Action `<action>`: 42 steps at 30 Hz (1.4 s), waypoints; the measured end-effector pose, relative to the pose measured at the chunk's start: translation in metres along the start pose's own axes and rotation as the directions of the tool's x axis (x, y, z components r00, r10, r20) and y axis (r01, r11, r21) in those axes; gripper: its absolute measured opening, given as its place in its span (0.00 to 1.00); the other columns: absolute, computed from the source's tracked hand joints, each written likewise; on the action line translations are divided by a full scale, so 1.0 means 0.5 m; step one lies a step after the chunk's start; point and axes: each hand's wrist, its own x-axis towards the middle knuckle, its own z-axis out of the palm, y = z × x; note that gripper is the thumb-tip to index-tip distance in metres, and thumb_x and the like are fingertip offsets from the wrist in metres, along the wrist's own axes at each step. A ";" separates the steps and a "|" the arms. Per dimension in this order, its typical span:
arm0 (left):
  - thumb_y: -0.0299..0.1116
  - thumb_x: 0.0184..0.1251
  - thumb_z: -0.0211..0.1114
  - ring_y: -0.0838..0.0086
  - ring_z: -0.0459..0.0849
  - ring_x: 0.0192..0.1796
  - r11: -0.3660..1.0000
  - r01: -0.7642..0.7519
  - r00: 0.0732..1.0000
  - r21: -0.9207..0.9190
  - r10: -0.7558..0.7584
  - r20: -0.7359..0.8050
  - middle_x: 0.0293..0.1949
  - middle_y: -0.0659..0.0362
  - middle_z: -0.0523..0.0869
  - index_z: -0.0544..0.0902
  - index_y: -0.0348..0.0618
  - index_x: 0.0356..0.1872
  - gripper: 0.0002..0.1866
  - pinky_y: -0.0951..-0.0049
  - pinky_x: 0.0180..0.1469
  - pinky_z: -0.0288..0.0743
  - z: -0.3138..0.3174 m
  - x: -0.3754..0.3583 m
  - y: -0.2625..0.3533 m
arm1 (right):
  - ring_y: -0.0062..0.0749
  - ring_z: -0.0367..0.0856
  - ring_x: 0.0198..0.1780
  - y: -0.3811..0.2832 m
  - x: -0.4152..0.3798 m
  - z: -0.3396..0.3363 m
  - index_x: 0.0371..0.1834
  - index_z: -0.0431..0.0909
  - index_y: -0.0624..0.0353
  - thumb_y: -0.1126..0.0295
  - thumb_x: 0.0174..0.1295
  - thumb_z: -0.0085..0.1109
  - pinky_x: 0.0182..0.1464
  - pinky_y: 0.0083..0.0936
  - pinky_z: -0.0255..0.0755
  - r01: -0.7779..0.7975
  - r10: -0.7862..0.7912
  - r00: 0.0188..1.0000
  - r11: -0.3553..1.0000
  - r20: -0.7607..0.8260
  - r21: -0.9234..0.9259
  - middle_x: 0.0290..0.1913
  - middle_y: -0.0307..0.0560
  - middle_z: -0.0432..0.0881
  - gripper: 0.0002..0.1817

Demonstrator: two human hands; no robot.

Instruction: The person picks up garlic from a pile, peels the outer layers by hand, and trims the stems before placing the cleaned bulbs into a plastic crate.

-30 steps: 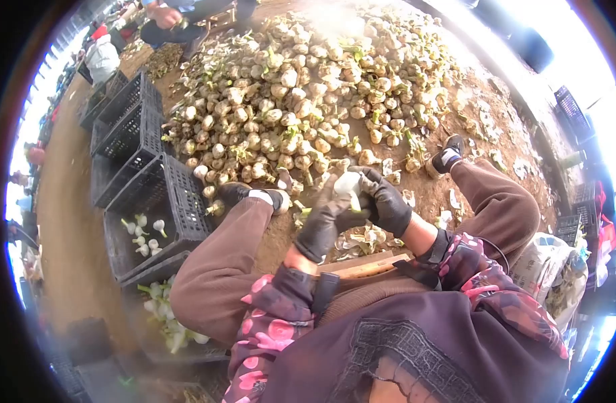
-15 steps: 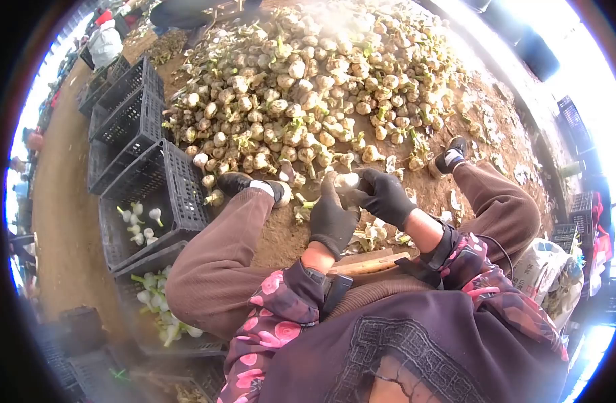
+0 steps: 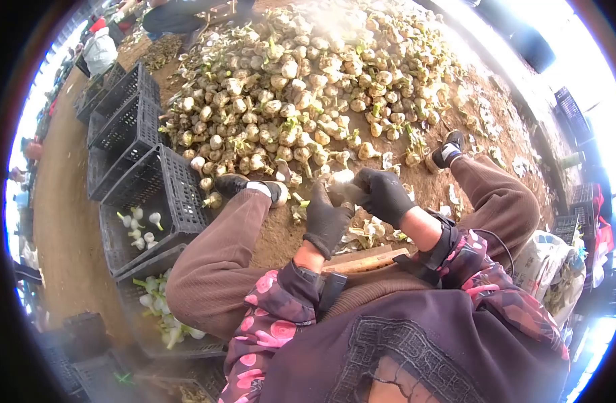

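My left hand (image 3: 327,218), in a dark glove, is closed around the lower left side of a whitish garlic bulb (image 3: 341,177). From the other side my right hand (image 3: 386,196), gloved the same way, presses its fingers against that bulb. Both hands meet between my knees, just in front of a large pile of garlic (image 3: 281,101) with dry skins and cut stems. Part of the bulb is covered by the gloves. Below the hands, a wooden piece (image 3: 365,262) lies across my lap. Loose skins (image 3: 368,232) are scattered on the soil underneath.
Black plastic crates (image 3: 180,185) stand in a row at my left. The nearer ones hold peeled white bulbs (image 3: 137,225) and bulbs with green stems (image 3: 161,302). A white sack (image 3: 543,262) sits beside my right leg. Another person (image 3: 100,50) is at the far left.
The view has shifted slightly. Both hands stay at the garlic bulb, with the right-hand fingers moved a little against it and the left hand slightly turned.
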 end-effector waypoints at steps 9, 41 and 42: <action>0.23 0.60 0.61 0.81 0.80 0.35 0.930 0.037 0.996 -0.367 -0.005 0.088 0.36 0.60 0.81 0.67 0.39 0.56 0.23 0.78 0.34 0.77 -0.002 -0.011 0.038 | 0.24 0.73 0.21 0.166 0.055 0.053 0.23 0.77 0.63 0.66 0.56 0.59 0.28 0.25 0.70 -0.214 0.301 0.945 0.865 -0.128 0.453 0.19 0.48 0.79 0.11; 0.16 0.45 0.57 0.60 0.82 0.46 0.848 -0.308 0.950 0.432 0.252 0.183 0.47 0.49 0.81 0.63 0.47 0.66 0.40 0.67 0.48 0.76 -0.015 -0.020 0.061 | 0.27 0.78 0.33 0.116 0.031 -0.017 0.52 0.73 0.58 0.53 0.65 0.53 0.37 0.26 0.76 -0.419 0.329 0.891 0.332 0.313 0.845 0.39 0.44 0.80 0.22; 0.16 0.45 0.57 0.58 0.81 0.48 0.836 -0.345 0.936 0.427 0.271 0.226 0.49 0.47 0.80 0.63 0.47 0.66 0.40 0.66 0.50 0.75 -0.016 -0.019 0.063 | 0.25 0.77 0.34 0.099 0.026 -0.016 0.54 0.72 0.58 0.52 0.65 0.53 0.38 0.24 0.75 -0.385 0.225 0.922 0.439 0.316 0.812 0.40 0.43 0.79 0.23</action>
